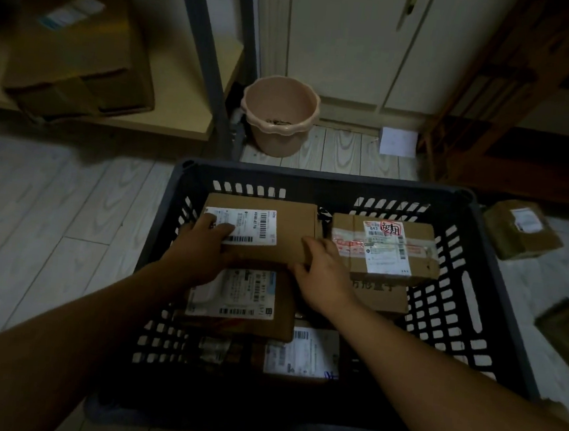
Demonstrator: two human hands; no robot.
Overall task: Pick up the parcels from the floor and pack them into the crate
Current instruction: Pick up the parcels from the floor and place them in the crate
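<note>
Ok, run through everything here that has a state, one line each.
crate, upright, partly filled with parcels.
flat parcel, sealed, in the crate, under both hands.
taped parcel, sealed, lying in the crate.
left hand, fingers flat on the flat parcel's label.
right hand, curled round the flat parcel's near corner.
pink bucket, upright, uncovered.
floor parcel, sealed, outside the crate.

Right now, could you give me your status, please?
Left hand flat on top parcel; right hand grips its corner. Parcel inside crate. Floor parcel waiting, right side.
</note>
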